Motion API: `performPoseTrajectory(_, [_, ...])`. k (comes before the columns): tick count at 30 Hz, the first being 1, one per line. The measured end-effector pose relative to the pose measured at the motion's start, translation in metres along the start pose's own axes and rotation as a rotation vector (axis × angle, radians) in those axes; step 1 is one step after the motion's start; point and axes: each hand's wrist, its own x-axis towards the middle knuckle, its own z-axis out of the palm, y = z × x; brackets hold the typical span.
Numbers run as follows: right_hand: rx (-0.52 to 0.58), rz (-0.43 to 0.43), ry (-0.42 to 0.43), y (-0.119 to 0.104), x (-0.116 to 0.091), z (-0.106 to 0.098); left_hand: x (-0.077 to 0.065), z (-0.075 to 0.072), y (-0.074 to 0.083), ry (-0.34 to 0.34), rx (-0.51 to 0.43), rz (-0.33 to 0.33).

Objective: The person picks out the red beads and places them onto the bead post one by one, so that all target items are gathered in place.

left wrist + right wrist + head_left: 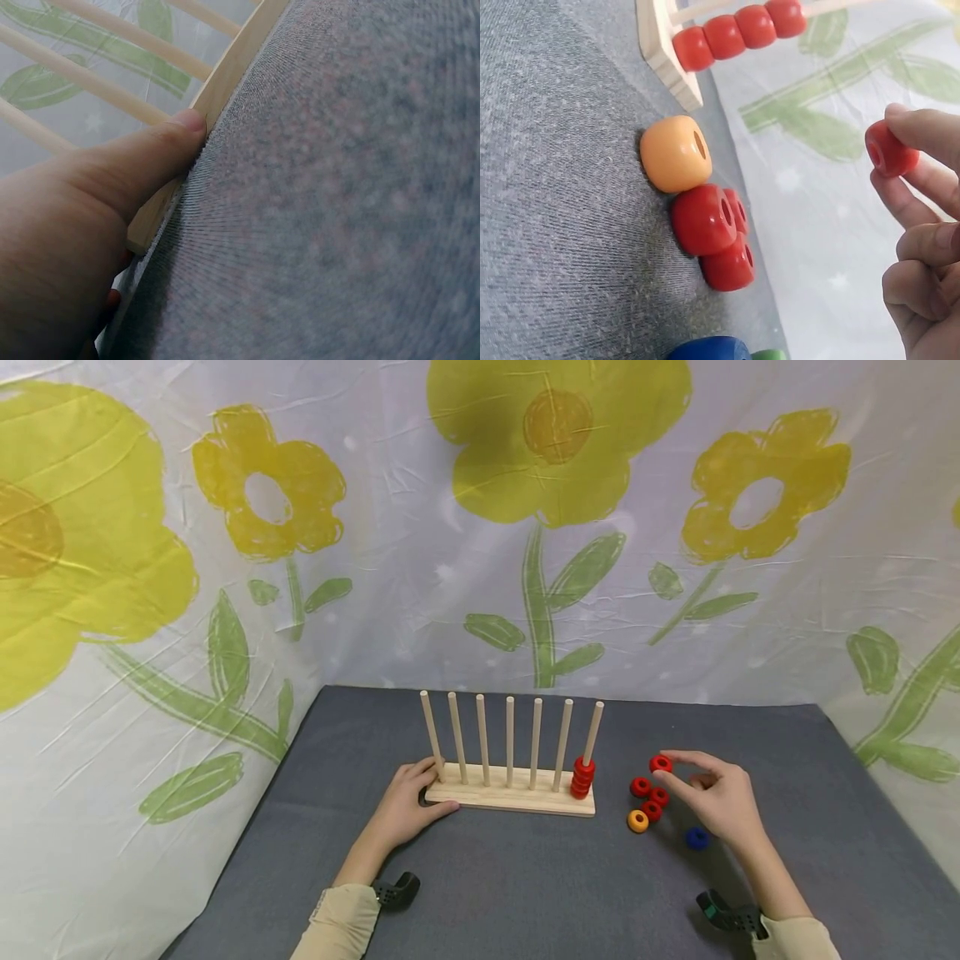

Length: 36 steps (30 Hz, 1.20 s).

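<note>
A wooden peg board point(517, 799) with a row of upright pegs stands on the cloth. My left hand point(406, 803) grips its left end, the thumb point(169, 146) along the front edge and the other fingers mostly hidden behind. Several red beads point(582, 778) are stacked on the rightmost peg. To the right of the board, my right hand point(723, 797) pinches a red bead point(890, 148) between thumb and fingertips, raised off the table. Below it lie three loose red beads point(703, 220), touching or close together, with a yellow-orange bead point(638, 821) beside them.
A blue bead point(697, 838) lies under the right forearm's side, nearer the person. Something green point(769, 355) peeks out next to it in the right wrist view. Grey cloth point(525, 885) covers the table, and a flower-printed curtain point(390, 610) hangs behind.
</note>
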Motion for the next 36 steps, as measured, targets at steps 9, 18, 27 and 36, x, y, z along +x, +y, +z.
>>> performPoseTrajectory(9, [-0.010, -0.030, -0.003, -0.005, 0.006, 0.004, -0.002, 0.000, 0.000, 0.013, -0.020, -0.011])
performPoseTrajectory(18, [0.020, -0.031, -0.005, -0.010, 0.009, 0.009, -0.003, 0.002, -0.002, 0.008, -0.016, -0.009])
performPoseTrajectory(27, [0.035, -0.040, -0.001, -0.016, 0.012, 0.013, -0.002, 0.001, 0.002, 0.003, -0.013, -0.013])
performPoseTrajectory(36, [0.046, -0.082, 0.007, -0.019, 0.015, 0.016, -0.001, 0.001, 0.000, 0.007, -0.010, -0.016])
